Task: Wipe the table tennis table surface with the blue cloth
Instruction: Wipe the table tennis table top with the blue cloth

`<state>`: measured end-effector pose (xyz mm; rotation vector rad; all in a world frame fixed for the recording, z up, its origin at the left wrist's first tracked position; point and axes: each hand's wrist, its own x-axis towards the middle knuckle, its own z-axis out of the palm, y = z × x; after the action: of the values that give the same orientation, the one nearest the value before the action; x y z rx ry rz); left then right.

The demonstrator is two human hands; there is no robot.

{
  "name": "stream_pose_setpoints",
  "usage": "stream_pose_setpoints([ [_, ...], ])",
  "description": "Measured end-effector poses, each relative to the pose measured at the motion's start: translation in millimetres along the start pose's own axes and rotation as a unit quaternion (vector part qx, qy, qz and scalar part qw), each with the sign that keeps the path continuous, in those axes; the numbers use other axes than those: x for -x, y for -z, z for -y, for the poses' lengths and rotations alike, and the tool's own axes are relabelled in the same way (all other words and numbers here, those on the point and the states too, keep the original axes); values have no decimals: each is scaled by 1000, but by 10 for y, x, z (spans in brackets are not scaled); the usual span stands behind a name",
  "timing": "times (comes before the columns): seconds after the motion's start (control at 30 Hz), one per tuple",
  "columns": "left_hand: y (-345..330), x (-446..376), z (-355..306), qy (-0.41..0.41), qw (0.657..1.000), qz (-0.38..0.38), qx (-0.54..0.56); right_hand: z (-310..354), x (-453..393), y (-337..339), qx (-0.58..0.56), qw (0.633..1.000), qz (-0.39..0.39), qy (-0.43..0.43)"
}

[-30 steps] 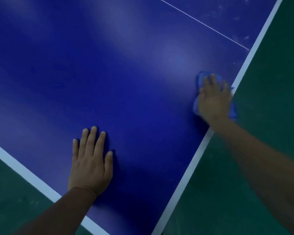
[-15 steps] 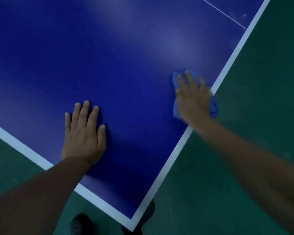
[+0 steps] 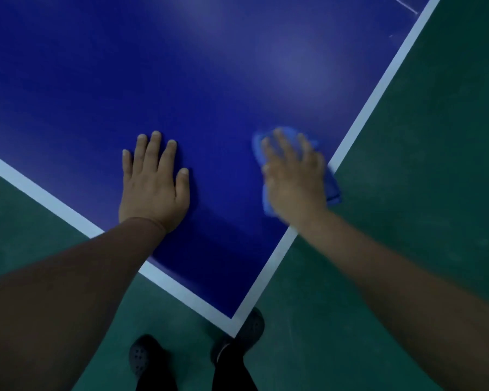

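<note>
Caught mid-wipe, near the corner of the table tennis table (image 3: 209, 80). Right hand (image 3: 295, 179) laid flat over the blue cloth (image 3: 332, 187), fingers spread and fairly straight, pressing rather than gripping; blurred, so presumably in motion. Cloth bunched beneath the palm, close by the white line (image 3: 378, 88) along the right edge, one fold hanging over it above the green floor (image 3: 435, 165). Left hand (image 3: 153, 182) planted flat on bare blue surface nearby, fingers straight, holding nothing, most likely bracing. Dark shoes (image 3: 141, 356) visible below the corner. Next, probably: a stroke kept under even pressure toward the corner strip, with care not to push the cloth off the edge.
</note>
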<state>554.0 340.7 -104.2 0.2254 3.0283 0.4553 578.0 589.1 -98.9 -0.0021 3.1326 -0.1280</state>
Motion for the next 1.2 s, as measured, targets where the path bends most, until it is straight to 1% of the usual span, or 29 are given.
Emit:
stream_pose_setpoints([
  [0.07, 10, -2, -1, 0, 1000, 7, 9, 365, 600, -65, -18, 987, -7, 160],
  [0.13, 25, -2, 8, -2, 1000, 9, 13, 507, 1129, -50, -31, 949, 49, 310],
  [0.17, 32, -1, 12, -4, 1000, 12, 11, 442, 1154, -25, -21, 930, 71, 360],
  [0.2, 38, 3, 14, -5, 1000, 15, 8, 333, 1043, -34, 14, 922, 58, 382],
  [0.23, 43, 8, 16, -5, 1000, 18, 5, 238, 871, -57, 52, 933, 40, 355],
  [0.27, 47, 13, 17, -6, 1000, 19, 2, 149, 671, -83, 70, 957, 31, 279],
  [0.3, 47, 19, 14, -8, 1000, 21, -2, 71, 494, -63, 64, 982, 18, 177],
  [0.33, 48, 25, 14, -9, 1000, 22, -7, 36, 385, -34, 42, 996, -1, 82],
  [0.37, 50, 31, 18, -10, 1000, 23, -11, 81, 376, -35, 20, 999, -19, 26],
  [0.4, 51, 33, 22, -11, 1000, 25, -14, 223, 459, -53, 6, 999, -34, 17],
  [0.43, 52, 31, 23, -13, 999, 27, -16, 408, 623, -68, 7, 998, -36, 48],
  [0.5, 50, 28, 36, -17, 999, 32, -18, 782, 1143, -85, -10, 981, -6, 195],
  [0.57, 45, 32, 50, -17, 999, 33, -19, 976, 1693, -60, -13, 937, 66, 343],
  [0.6, 44, 36, 55, -18, 999, 33, -20, 950, 1834, -63, -4, 913, 86, 398],
  [0.67, 38, 46, 51, -20, 999, 34, -22, 780, 1742, -94, 25, 889, 92, 449],
  [0.7, 35, 47, 49, -21, 999, 34, -21, 683, 1580, -134, 65, 892, 89, 439],
  [0.77, 32, 43, 50, -20, 999, 34, -20, 462, 1160, -209, 119, 930, 52, 345],
  [0.83, 36, 52, 51, -17, 999, 33, -22, 146, 733, -189, 78, 977, -27, 196],
  [0.87, 38, 54, 49, -18, 999, 33, -23, -17, 567, -150, 51, 988, -76, 127],
  [0.9, 41, 55, 44, -20, 999, 33, -23, -125, 435, -115, 37, 993, -96, 62],
  [0.93, 45, 56, 41, -20, 999, 32, -21, -121, 354, -83, 30, 995, -91, 10],
  [0.97, 49, 56, 40, -19, 999, 31, -19, -34, 325, -88, 33, 995, -92, -10],
  [1.0, 48, 50, 40, -18, 999, 31, -15, 98, 377, -121, 48, 994, -94, 8],
  [1.03, 43, 44, 37, -16, 999, 32, -11, 265, 539, -163, 59, 993, -75, 69],
  [1.07, 37, 38, 37, -14, 999, 31, -7, 416, 770, -176, 60, 983, -47, 169],
  [1.1, 31, 35, 39, -12, 1000, 26, -2, 488, 1011, -155, 43, 962, 0, 270],
  [1.13, 30, 40, 40, -13, 1000, 16, 3, 445, 1115, -138, 25, 939, 21, 342],
  [1.17, 30, 50, 43, -21, 1000, 4, 5, 330, 1048, -101, 15, 926, 29, 376],
  [1.2, 22, 51, 38, -38, 999, -4, 5, 157, 835, -123, 30, 930, 13, 365],
])
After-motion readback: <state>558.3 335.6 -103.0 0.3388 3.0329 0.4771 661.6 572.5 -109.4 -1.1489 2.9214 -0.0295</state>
